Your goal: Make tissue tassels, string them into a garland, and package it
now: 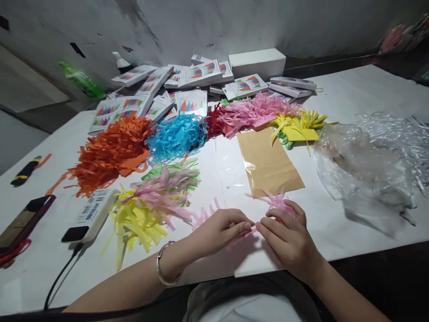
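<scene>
Near the table's front edge, my left hand point(231, 226) and my right hand point(284, 232) meet over a pink paper tassel point(278, 200). Both hands are closed, with fingertips pinching its twisted middle. Pink fringe sticks out beyond the right fingers, and more pink strips show behind the left hand. Part of the tassel is hidden by my fingers. To the left lie a yellow fringed tassel point(137, 221), a pink-mauve one point(164, 188) and a light green one point(191, 172). A brown paper sheet point(271, 163) lies just beyond my right hand.
Orange point(114, 150), blue point(177, 138), pink point(254, 109) and yellow point(298, 127) fringed paper piles stretch across the table. Printed boxes point(201, 74) are heaped behind. Crumpled clear plastic point(365, 165) lies right; a white power bank point(90, 217) with a cable and a phone-like device point(25, 221) lie left.
</scene>
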`<state>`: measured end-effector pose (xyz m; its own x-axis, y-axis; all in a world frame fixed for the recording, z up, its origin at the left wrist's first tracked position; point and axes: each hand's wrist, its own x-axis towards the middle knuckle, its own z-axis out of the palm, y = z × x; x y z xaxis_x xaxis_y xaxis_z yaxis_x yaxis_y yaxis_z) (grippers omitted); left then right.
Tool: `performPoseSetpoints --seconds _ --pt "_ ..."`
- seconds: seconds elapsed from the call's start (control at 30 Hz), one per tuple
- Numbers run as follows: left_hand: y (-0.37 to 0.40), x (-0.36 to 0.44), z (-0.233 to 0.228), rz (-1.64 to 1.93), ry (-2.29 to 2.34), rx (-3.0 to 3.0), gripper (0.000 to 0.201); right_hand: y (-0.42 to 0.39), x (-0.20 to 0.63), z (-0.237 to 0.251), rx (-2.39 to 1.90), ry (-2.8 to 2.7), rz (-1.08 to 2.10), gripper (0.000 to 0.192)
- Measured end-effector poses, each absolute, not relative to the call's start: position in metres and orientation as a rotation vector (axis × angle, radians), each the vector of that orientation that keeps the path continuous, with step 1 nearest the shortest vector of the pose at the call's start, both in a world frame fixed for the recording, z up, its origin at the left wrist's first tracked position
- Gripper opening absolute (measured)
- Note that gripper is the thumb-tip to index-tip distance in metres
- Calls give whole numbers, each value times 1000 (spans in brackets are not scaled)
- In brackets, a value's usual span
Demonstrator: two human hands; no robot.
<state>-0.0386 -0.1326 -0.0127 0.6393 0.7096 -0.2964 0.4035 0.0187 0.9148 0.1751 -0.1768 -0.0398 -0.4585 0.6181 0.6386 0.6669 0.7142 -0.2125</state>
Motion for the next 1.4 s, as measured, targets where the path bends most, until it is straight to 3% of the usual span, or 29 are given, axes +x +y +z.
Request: performPoseSetpoints --seconds 0.13,0.27,0.47,0.7,0.8,0.87,1.03,1.4 --pt "-133 -31 0 337 823 1036 33 -180 178 -13 -961 -2007 35 26" --pt "-134 -16 2 430 732 951 36 -182 178 -5 -972 -1871 224 33" --pt "-135 9 3 785 782 1330 30 -184 182 -20 -1012 -1688 337 30" --pt "-115 36 14 876 733 1908 16 -169 201 -19 -956 -1613 183 46" --pt "-106 53 22 897 683 2089 12 -163 214 -16 -1063 -1615 202 27" --pt "-99 68 26 937 713 2117 14 -161 224 -18 -1147 -1587 295 21" --pt "-61 113 34 725 739 2092 26 -159 255 -43 -1180 -1407 696 27" --pt "33 273 -25 336 447 2672 24 -139 260 -87 -1276 -1466 59 42"
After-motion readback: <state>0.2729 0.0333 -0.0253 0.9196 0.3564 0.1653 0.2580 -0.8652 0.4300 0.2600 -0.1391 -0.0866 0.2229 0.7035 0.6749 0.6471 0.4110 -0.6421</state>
